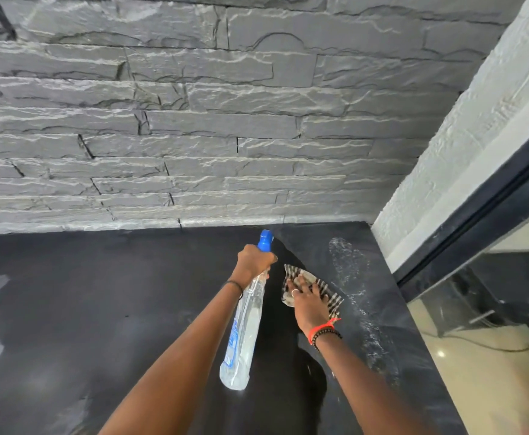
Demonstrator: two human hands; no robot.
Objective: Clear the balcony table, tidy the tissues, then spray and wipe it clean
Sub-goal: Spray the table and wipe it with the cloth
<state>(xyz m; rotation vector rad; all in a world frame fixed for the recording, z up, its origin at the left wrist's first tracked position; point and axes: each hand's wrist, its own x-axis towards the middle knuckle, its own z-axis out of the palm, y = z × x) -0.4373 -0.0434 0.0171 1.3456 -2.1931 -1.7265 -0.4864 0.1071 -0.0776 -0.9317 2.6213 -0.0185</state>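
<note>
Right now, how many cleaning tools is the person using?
2. A spray bottle, gripped near its blue head by the left hand; a checked cloth, pressed flat onto the dark table by the right hand. None other shows.

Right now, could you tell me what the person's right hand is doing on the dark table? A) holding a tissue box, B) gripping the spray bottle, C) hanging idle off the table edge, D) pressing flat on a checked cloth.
D: the right hand lies with straight fingers on the checked cloth on the table, while the left hand grips the spray bottle.
</note>
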